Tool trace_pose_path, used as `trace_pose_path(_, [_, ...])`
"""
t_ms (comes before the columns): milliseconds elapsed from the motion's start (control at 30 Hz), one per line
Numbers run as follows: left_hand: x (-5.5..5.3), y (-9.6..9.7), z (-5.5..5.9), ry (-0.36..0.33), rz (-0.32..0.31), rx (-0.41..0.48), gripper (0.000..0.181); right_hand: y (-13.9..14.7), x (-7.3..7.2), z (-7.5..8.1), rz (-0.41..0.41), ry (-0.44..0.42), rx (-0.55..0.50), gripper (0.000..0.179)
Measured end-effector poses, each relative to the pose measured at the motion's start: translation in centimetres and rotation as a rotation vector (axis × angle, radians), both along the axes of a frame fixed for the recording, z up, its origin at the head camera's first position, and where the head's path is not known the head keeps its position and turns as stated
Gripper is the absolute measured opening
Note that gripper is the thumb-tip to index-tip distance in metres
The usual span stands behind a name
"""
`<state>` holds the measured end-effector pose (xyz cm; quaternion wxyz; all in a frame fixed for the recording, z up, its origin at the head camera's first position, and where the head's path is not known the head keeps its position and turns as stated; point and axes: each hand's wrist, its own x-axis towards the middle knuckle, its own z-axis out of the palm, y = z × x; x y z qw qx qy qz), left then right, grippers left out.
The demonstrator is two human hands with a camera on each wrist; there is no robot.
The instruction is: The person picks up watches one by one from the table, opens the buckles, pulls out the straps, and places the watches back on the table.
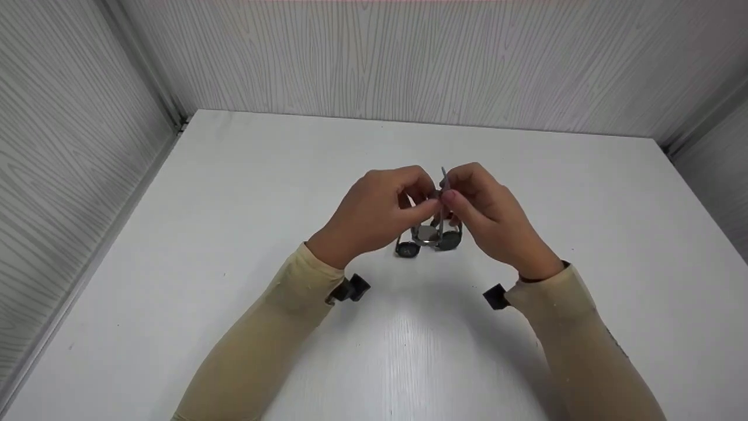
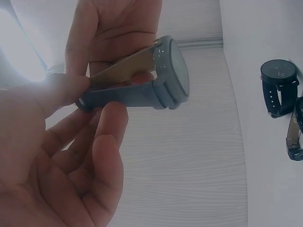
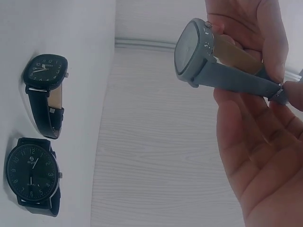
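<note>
Between my two hands, above the table, a grey wristwatch [image 1: 428,234] hangs with its case down and its strap ends up. My left hand [image 1: 383,204] pinches the strap near its ends with thumb and fingers. From the other side my right hand [image 1: 497,213] pinches the strap at the buckle end, its thumb against the band. In the left wrist view the grey strap [image 2: 128,96] forms a loop, its inner side tan. The pale dial [image 3: 188,49] faces away from the fingers in the right wrist view. Fingers partly hide the buckle.
Two dark watches lie on the white table [image 1: 245,193] below and behind the hands: one with a rounded-square case [image 3: 46,72], the other with a round case [image 3: 33,172]. Wood-grain panels [image 1: 374,58] stand around the table at the back and sides.
</note>
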<state>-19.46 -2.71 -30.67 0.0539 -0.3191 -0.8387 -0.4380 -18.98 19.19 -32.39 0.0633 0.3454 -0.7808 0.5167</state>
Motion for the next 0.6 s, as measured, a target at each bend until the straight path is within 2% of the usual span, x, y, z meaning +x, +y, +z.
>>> trace_pose_path(167, [0.01,-0.07,0.16,-0.004,-0.008,-0.006,0.010,0.15,-0.13,0.06,0.019,0.029,-0.016,0.015])
trace_pose_path(367, [-0.02,-0.10,0.13,-0.017,-0.006,-0.016,0.010,0.31,-0.20,-0.01,0.034,0.005,-0.040,0.021])
trace_pose_path(500, [-0.12,-0.13,-0.06,0.004,-0.005,-0.011,0.010,0.20,-0.23,-0.08,0.019,0.006,-0.047,0.021])
trace_pose_path(600, [-0.25,-0.11,-0.28,0.014,-0.004,-0.008,0.010,0.16,-0.28,-0.14,-0.025,0.060,-0.021,0.016])
